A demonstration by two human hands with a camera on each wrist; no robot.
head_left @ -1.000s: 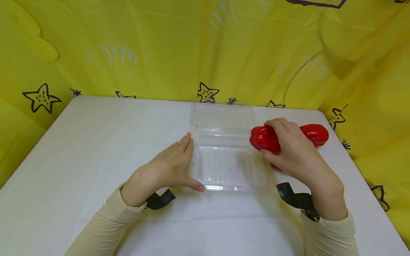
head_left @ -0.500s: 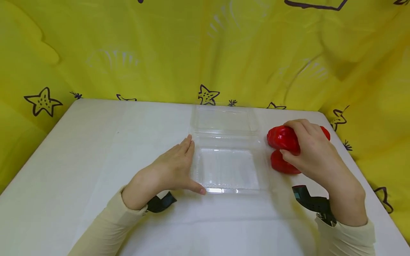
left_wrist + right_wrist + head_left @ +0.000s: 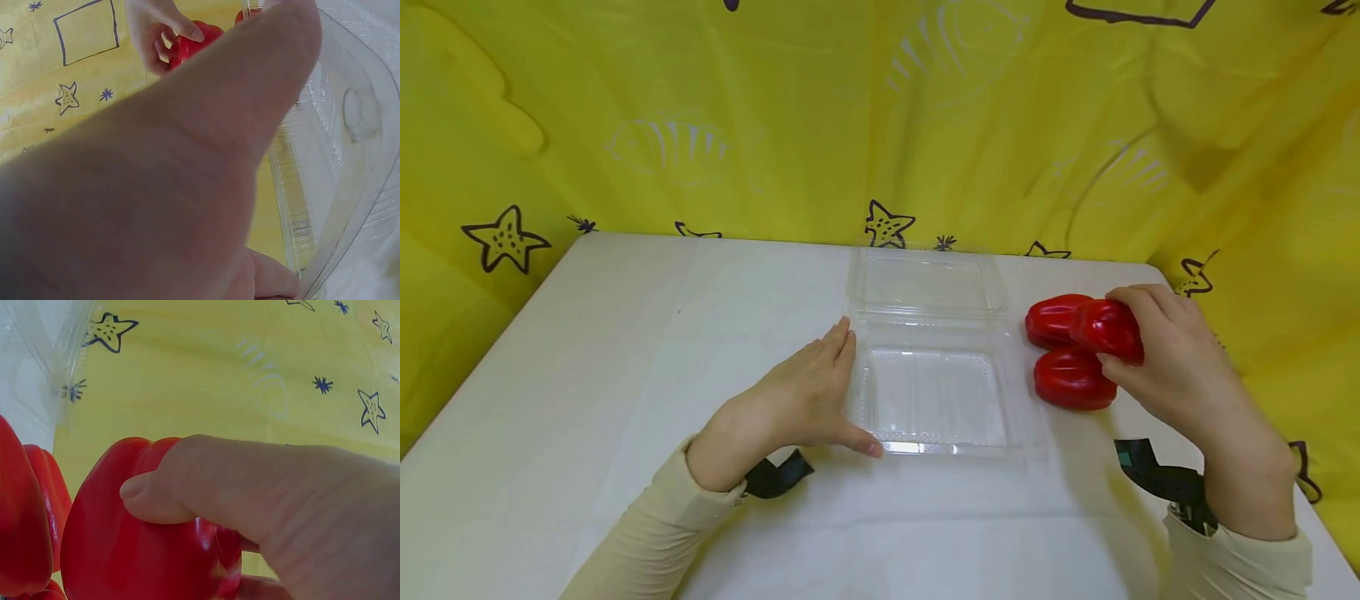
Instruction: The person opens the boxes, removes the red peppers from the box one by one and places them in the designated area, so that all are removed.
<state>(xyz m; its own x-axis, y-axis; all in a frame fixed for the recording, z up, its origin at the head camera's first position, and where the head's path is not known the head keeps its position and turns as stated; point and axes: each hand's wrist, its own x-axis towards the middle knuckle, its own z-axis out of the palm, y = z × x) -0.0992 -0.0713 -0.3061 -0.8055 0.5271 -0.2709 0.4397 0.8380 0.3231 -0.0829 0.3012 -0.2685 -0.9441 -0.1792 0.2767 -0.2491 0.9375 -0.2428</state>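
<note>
My right hand (image 3: 1180, 367) grips a red bell pepper (image 3: 1107, 329), thumb on its near side and fingers over the far side. In the right wrist view, the thumb lies across the glossy skin of this pepper (image 3: 150, 544). Two more red bell peppers lie just left of it: one at the back (image 3: 1048, 321), partly covered by the held one, and one in front (image 3: 1071, 383). My left hand (image 3: 801, 392) rests at the left side of a clear plastic clamshell container (image 3: 940, 450), fingers straight along its edge and thumb at the front corner.
The container's lid (image 3: 925, 279) is folded back toward the rear of the white table (image 3: 625, 333). A yellow patterned curtain (image 3: 775, 125) borders the table at the back and sides. Black straps (image 3: 1161, 479) sit at both wrists.
My right hand has moved right, leaving one pepper beside the container and taking hold of the one that lay farther right. The left hand has stayed at the container's edge.
</note>
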